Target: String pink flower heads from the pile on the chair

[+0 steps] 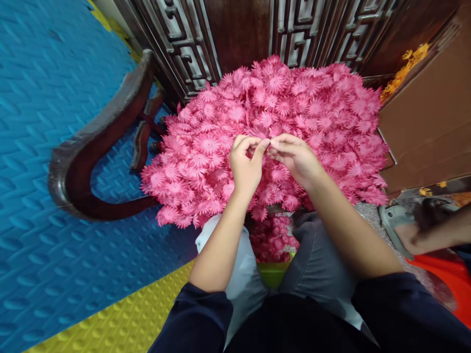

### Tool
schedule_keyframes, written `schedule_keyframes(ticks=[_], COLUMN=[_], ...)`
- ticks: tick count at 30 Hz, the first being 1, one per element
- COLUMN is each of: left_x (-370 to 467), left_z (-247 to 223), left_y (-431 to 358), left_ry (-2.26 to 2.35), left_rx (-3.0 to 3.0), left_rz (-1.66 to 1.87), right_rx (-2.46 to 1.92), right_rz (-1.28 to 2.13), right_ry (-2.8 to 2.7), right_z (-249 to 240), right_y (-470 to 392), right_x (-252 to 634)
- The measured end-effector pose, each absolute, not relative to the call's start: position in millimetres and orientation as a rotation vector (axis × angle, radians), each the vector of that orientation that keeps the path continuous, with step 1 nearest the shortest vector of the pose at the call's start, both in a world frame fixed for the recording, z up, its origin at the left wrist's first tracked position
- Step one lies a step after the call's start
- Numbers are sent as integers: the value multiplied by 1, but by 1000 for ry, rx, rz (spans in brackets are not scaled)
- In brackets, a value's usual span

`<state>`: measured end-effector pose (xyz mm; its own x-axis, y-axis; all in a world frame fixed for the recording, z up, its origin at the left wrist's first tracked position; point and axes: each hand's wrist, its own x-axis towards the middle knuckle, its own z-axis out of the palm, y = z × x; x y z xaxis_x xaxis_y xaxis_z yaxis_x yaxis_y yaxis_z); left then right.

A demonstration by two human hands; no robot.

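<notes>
A large heap of pink artificial flowers (209, 145) with thin pointed petals lies in front of me. Over the middle of it, my left hand (248, 157) is closed in a pinch, thumb against forefinger. My right hand (294, 154) is also pinched, its fingertips meeting those of the left. Between and just behind the fingertips shows a darker pink flower (259, 131), which both hands appear to grip. The fingers partly hide it, and its exact hold is hard to make out.
A dark carved wooden panel (239, 34) stands behind the heap. To the left, a curved wooden armrest (99, 132) rises over blue foam mats (29, 196). A green-rimmed container (274, 274) with pink flowers is between my knees. Cardboard (430, 113) and another person's sandalled foot (412, 235) are right.
</notes>
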<state>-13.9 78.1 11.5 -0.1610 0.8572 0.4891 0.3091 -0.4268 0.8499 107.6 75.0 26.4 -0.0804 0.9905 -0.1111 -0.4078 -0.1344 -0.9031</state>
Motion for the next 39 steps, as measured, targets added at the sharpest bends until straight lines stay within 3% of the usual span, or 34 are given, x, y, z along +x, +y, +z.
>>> schedule_keyframes(ticks=[26,39], left_x=[-8,-12], left_z=[11,7], left_y=[73,77], left_ry=[1283,1424], left_rx=[1538,1620], left_rz=[1696,1762], right_rx=[-884,-957], right_rz=[1337,1484], right_ry=[-1113,-850], right_z=[23,24], right_y=[83,80], right_x=[114,113])
